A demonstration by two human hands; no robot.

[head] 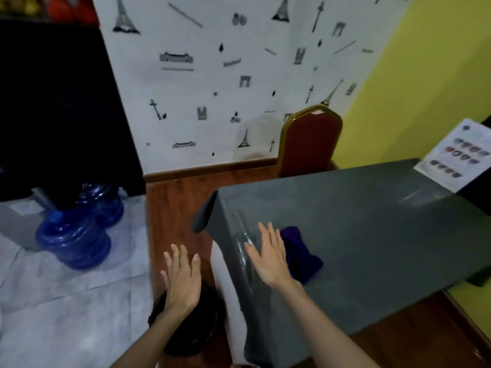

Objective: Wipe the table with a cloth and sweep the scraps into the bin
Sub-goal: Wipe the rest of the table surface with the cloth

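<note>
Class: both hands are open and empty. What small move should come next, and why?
Probably move the right hand sideways onto the cloth and grip it. The cloth lies loose on the table just beside that hand; the left hand hovers over the bin.

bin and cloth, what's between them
In the head view, the right hand and the table's draped edge lie between the bin and cloth.
</note>
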